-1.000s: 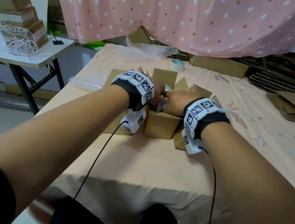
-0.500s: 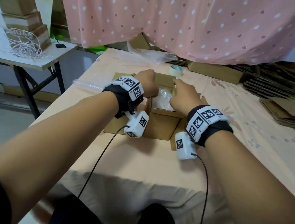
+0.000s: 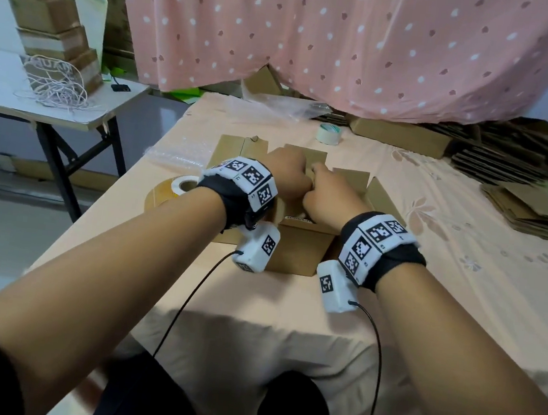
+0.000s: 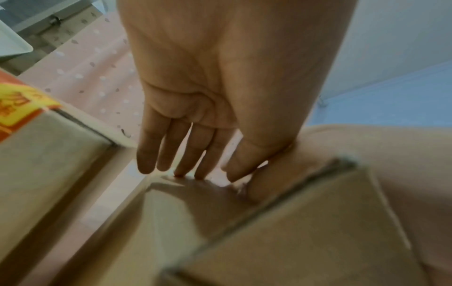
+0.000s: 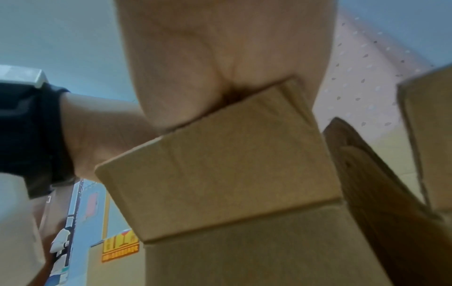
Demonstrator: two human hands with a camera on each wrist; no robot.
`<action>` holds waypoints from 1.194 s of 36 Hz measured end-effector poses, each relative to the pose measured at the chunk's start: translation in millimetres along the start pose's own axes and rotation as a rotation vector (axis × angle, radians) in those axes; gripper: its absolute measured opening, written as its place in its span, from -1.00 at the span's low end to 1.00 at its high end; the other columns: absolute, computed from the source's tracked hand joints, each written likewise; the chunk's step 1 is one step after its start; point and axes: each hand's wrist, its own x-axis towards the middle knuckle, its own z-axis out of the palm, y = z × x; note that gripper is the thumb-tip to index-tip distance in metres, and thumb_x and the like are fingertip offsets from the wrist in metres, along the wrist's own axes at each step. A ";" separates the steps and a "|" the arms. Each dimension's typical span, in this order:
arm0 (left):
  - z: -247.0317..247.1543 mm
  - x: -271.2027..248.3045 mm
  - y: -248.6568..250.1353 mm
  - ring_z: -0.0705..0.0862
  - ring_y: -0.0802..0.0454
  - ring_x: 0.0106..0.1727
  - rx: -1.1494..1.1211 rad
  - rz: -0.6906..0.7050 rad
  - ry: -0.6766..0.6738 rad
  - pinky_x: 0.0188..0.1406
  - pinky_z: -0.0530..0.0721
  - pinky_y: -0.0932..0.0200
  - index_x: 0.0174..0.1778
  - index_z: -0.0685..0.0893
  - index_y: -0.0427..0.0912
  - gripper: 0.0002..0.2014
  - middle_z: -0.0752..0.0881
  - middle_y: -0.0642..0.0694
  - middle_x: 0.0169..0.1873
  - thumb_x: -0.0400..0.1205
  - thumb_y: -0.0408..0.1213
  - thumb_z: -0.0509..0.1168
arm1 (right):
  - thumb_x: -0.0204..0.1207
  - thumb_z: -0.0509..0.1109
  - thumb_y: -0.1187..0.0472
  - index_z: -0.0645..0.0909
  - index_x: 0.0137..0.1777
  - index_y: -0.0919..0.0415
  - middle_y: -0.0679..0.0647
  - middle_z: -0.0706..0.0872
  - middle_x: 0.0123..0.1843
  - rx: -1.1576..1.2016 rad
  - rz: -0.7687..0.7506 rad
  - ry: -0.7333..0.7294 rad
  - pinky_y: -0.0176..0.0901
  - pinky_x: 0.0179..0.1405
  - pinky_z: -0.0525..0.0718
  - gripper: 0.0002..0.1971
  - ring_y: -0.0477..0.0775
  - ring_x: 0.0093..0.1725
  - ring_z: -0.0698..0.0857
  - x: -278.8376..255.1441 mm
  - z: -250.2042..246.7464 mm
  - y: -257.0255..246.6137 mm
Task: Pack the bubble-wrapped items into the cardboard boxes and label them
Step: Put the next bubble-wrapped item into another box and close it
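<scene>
A small brown cardboard box (image 3: 297, 255) stands in the middle of the peach-clothed table, and both hands are on top of it. My left hand (image 3: 287, 174) reaches over it with straight fingers (image 4: 186, 154), whose tips touch a top flap (image 4: 195, 209). My right hand (image 3: 327, 196) lies beside it with its palm (image 5: 220, 77) pressed on another flap (image 5: 220, 164). Its fingers are hidden in the right wrist view, but one of them lies straight along the flap in the left wrist view. The hands and flaps hide the bubble-wrapped item.
A brown tape roll (image 3: 167, 191) lies left of the box, and a sheet of bubble wrap (image 3: 179, 156) behind it. An opened flat carton (image 3: 235, 149) sits behind my left wrist. A pale tape roll (image 3: 329, 133) is farther back. Flattened cartons (image 3: 534, 208) pile up at the right.
The bubble-wrapped item showed in the open box half a second ago and is now covered. Both hands came together over the box top, folding its flaps inward.
</scene>
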 end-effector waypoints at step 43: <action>-2.4 -41.1 -26.1 0.60 -0.11 0.41 -0.040 0.214 0.099 0.34 0.54 0.09 0.12 0.83 -0.16 -0.68 0.77 -0.15 0.23 0.57 -0.32 0.23 | 0.64 0.12 0.49 0.72 0.35 0.09 0.04 0.61 0.50 0.096 0.060 -0.118 -0.13 0.44 0.52 -0.52 0.11 0.45 0.55 -17.3 4.3 6.6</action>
